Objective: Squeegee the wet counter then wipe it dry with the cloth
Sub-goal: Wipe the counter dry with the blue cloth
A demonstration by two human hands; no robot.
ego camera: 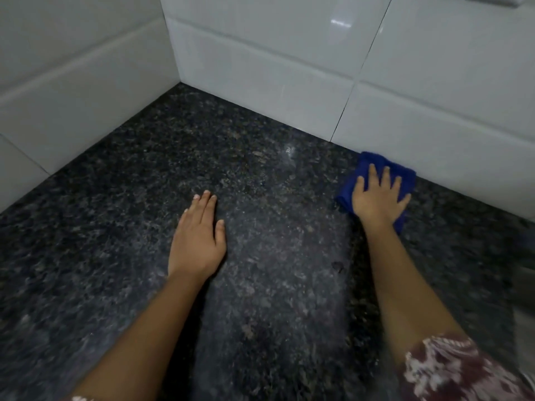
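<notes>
The counter (pixel 260 285) is dark speckled granite set into a tiled corner. A folded blue cloth (pixel 373 162) lies on it at the right, close to the back wall. My right hand (pixel 379 198) presses flat on the cloth with fingers spread, covering most of it. My left hand (pixel 198 235) rests palm down on the bare stone near the middle, fingers together, holding nothing. A faint pale sheen runs down the counter between my hands. No squeegee is in view.
White tiled walls (pixel 289 76) close the counter at the back and on the left, meeting in a corner at the top centre. A grey edge (pixel 525 328) shows at the far right. A small dark spot (pixel 337 266) sits on the stone.
</notes>
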